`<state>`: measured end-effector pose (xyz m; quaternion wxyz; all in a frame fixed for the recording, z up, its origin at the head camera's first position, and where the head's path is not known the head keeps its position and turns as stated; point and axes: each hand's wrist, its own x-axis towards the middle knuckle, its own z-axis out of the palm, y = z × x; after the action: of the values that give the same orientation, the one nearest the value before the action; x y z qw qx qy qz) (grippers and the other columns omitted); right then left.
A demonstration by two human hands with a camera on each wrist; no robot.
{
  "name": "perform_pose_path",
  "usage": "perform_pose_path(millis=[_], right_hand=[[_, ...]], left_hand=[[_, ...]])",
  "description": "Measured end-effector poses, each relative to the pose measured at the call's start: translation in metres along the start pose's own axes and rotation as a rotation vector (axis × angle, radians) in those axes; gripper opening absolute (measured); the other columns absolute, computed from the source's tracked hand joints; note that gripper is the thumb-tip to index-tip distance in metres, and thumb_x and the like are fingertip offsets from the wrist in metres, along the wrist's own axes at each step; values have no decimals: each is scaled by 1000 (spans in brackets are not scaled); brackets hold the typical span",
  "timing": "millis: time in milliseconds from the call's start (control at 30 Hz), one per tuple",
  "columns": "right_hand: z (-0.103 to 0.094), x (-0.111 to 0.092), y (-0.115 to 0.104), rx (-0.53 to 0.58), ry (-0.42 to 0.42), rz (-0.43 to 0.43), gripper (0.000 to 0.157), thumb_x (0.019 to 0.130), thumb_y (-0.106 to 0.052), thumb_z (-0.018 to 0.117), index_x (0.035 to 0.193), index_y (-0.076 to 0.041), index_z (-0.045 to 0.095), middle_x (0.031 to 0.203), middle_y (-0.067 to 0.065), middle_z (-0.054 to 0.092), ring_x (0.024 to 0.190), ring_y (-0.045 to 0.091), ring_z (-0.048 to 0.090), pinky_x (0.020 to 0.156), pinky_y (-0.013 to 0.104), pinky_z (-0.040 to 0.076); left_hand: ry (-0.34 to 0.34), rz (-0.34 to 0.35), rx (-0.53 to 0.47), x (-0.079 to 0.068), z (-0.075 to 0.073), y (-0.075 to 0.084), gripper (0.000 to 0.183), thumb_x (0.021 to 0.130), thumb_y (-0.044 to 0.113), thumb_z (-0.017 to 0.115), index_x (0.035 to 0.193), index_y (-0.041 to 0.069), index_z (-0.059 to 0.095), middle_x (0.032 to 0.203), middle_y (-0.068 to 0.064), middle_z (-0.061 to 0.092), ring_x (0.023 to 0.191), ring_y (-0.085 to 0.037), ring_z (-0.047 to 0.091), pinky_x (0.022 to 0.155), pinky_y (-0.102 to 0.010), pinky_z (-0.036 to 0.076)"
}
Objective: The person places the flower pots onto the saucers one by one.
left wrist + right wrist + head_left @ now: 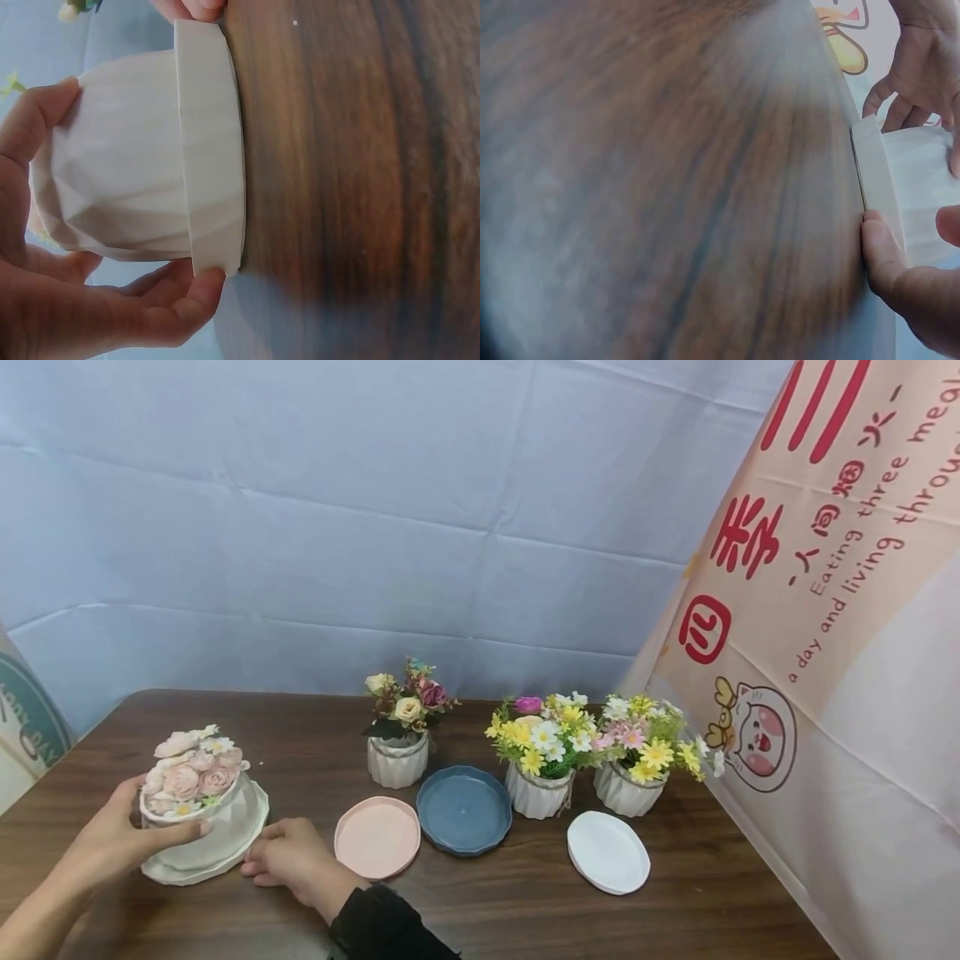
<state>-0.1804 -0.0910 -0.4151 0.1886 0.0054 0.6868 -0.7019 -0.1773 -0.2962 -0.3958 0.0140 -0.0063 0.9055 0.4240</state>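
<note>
Left hand (123,839) is gripping the flowerpot (234,814) on its off-white saucer (180,877), lower left of head view, right hand (296,860) is touching saucer edge, pinch unclear, so 1 uneven tug could be tipping it.

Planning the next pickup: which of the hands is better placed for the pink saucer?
Right, I'd judge: the right hand is nearer the pink saucer and seemingly just touches the cream saucer, while the left hand grips the flowerpot.
</note>
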Motion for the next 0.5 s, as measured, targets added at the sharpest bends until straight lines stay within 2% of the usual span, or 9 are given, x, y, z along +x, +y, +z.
perform_pose_path(millis=[100, 167, 233, 267, 333, 400, 500], right_hand=[[-2, -1, 0, -23, -15, -5, 15, 80, 7, 59, 95, 3, 57, 69, 11, 63, 71, 30, 66, 64, 39, 54], [-5, -2, -1, -70, -28, -16, 14, 80, 7, 60, 93, 1, 58, 67, 9, 62, 68, 28, 66, 62, 37, 55], [-7, -4, -4, -173, -42, -42, 13, 80, 5, 61, 91, -1, 60, 64, 6, 61, 62, 22, 65, 58, 32, 54], [-8, -5, -6, -254, -46, -57, 12, 79, 2, 62, 90, -3, 61, 61, 5, 61, 58, 18, 63, 55, 29, 53], [-10, -7, -10, -480, -72, -104, 10, 80, -6, 64, 90, -8, 64, 59, -1, 60, 53, 10, 58, 51, 22, 48], [-12, -10, -14, -763, -105, -175, 12, 81, -14, 65, 93, -14, 67, 64, -8, 61, 57, 4, 55, 51, 18, 43], [-11, -14, -19, -1168, -166, -283, 9, 83, -27, 64, 88, -19, 65, 68, -12, 57, 59, 2, 50, 50, 18, 39]], left_hand=[[-13, -21, -7, 0, -1, 0, 105, 83, 40, 68, 138, -16, -1, 126, -42, 29, 111, -50, 35, 81, -55, 36], [-13, -21, -7, 0, -1, 2, 104, 83, 40, 68, 138, -16, 1, 127, -41, 29, 110, -48, 36, 79, -48, 38], [-9, 16, -4, 0, 0, 3, 96, 84, 38, 69, 138, -15, 10, 126, -37, 36, 108, -43, 43, 78, -41, 42], [6, 40, 14, 0, 0, 4, 92, 83, 37, 69, 137, -14, 16, 124, -35, 41, 105, -40, 46, 76, -36, 42], [36, 61, 65, -2, 1, 6, 91, 83, 39, 69, 138, -13, 18, 125, -35, 42, 106, -42, 47, 75, -38, 43], [65, 71, 125, -3, 1, 8, 93, 82, 42, 69, 138, -12, 19, 126, -37, 41, 106, -47, 46, 80, -48, 42], [86, 46, 221, -8, -1, 9, 103, 81, 49, 66, 139, -16, 12, 127, -44, 31, 109, -60, 34, 76, -65, 34]])
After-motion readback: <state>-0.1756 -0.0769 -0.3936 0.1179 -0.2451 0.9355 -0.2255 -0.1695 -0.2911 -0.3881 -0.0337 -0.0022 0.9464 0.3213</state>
